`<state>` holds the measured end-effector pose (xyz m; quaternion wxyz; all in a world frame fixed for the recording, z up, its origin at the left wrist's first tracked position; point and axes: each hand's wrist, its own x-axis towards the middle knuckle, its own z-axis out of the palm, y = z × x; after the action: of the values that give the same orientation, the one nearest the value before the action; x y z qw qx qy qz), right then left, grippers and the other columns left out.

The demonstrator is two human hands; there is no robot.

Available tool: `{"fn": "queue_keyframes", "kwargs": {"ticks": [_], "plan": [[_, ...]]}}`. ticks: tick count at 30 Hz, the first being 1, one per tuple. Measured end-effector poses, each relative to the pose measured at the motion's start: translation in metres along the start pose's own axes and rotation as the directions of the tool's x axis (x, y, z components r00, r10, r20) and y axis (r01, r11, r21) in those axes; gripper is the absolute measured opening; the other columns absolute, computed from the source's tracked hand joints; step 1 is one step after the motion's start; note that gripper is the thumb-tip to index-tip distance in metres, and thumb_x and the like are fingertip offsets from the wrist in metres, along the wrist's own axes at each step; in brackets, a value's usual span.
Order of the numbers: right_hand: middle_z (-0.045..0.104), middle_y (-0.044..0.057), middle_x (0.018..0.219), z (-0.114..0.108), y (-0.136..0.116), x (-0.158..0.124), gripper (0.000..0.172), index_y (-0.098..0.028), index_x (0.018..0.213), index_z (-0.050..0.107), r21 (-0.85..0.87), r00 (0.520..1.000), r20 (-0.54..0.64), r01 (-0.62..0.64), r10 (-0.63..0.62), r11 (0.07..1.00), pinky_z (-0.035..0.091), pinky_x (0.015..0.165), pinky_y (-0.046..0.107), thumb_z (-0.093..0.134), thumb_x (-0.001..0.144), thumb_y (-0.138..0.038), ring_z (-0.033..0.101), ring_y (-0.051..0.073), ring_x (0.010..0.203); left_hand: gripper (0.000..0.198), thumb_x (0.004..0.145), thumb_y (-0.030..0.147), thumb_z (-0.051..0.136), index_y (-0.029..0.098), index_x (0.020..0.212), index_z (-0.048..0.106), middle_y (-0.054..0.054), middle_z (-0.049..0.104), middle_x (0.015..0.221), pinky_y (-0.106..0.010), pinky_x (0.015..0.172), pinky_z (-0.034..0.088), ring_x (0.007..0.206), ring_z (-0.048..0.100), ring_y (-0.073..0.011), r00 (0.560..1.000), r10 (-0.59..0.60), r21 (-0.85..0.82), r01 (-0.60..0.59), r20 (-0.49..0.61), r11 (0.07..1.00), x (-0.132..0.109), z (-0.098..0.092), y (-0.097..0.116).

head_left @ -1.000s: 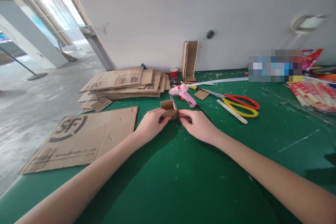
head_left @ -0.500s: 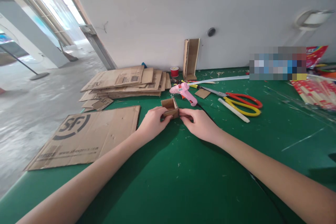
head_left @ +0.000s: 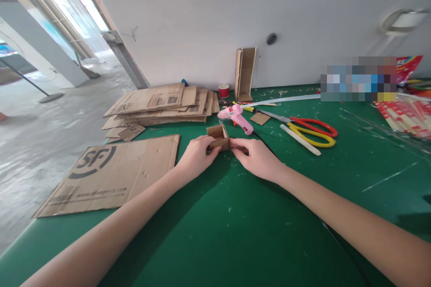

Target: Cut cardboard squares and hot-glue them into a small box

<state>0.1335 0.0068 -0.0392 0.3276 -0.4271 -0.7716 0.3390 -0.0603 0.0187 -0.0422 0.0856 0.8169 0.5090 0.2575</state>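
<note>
A small open-topped cardboard box [head_left: 220, 144] stands on the green table between my hands. My left hand [head_left: 198, 154] grips its left and near side, thumb in front and fingers at the inner left edge. Against its right wall press the fingertips of my right hand [head_left: 254, 156], closed around that side. Just behind the box lies a pink hot glue gun [head_left: 240, 120], a clear glue stick [head_left: 279, 100] running out of its back. To the right rest large scissors [head_left: 311, 131] with red and yellow handles, beside a whitish stick [head_left: 300, 140].
A flat printed cardboard sheet [head_left: 134, 166] lies at left, with stacked cardboard pieces [head_left: 144, 103] behind it. By the wall are a red spool [head_left: 223, 91] and an upright cardboard trough [head_left: 246, 74]. Packaged sticks [head_left: 404, 119] lie far right. A cable [head_left: 264, 142] runs under my right arm.
Both hands keep the same hold on the small box, and nothing on the table has visibly moved. Only the camera view has shifted very slightly.
</note>
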Motion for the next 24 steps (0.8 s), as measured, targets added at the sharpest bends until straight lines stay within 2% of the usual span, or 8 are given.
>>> {"fn": "queue_keyframes", "kwargs": {"ticks": [7, 17, 24], "plan": [[0.072, 0.004, 0.102, 0.0, 0.001, 0.0, 0.043, -0.022, 0.124, 0.062, -0.001, 1.0, -0.01, 0.02, -0.02, 1.0, 0.052, 0.084, 0.034, 0.047, 0.085, -0.013, 0.067, 0.018, 0.081, 0.017, 0.082, 0.023, 0.053, 0.017, 0.066, 0.05, -0.002, 0.056, 0.069, -0.025, 0.058, 0.035, 0.063, 0.05, -0.014, 1.0, 0.0, 0.009, 0.0, 0.009, 1.0, 0.0, 0.0, 0.0], [0.07, 0.003, 0.076, 0.001, 0.003, 0.001, 0.041, -0.02, 0.122, 0.064, -0.036, 1.0, -0.013, 0.013, -0.014, 0.999, 0.052, 0.081, 0.035, 0.046, 0.085, -0.015, 0.063, 0.018, 0.067, 0.015, 0.082, 0.023, 0.053, 0.017, 0.067, 0.054, -0.002, 0.058, 0.07, -0.026, 0.059, 0.037, 0.064, 0.053, -0.0149, 1.0, 0.0, 0.028, -0.001, 0.016, 1.0, 0.001, -0.002, 0.003], [0.072, 0.003, 0.08, 0.002, 0.004, 0.001, 0.041, -0.021, 0.121, 0.065, -0.029, 0.999, -0.029, 0.017, -0.018, 0.999, 0.052, 0.083, 0.035, 0.046, 0.085, -0.014, 0.065, 0.018, 0.072, 0.017, 0.082, 0.02, 0.053, 0.017, 0.066, 0.055, -0.002, 0.059, 0.068, -0.025, 0.057, 0.034, 0.062, 0.052, -0.0144, 0.994, -0.028, 0.085, 0.019, 0.11, 0.996, 0.007, -0.012, 0.012]]}}
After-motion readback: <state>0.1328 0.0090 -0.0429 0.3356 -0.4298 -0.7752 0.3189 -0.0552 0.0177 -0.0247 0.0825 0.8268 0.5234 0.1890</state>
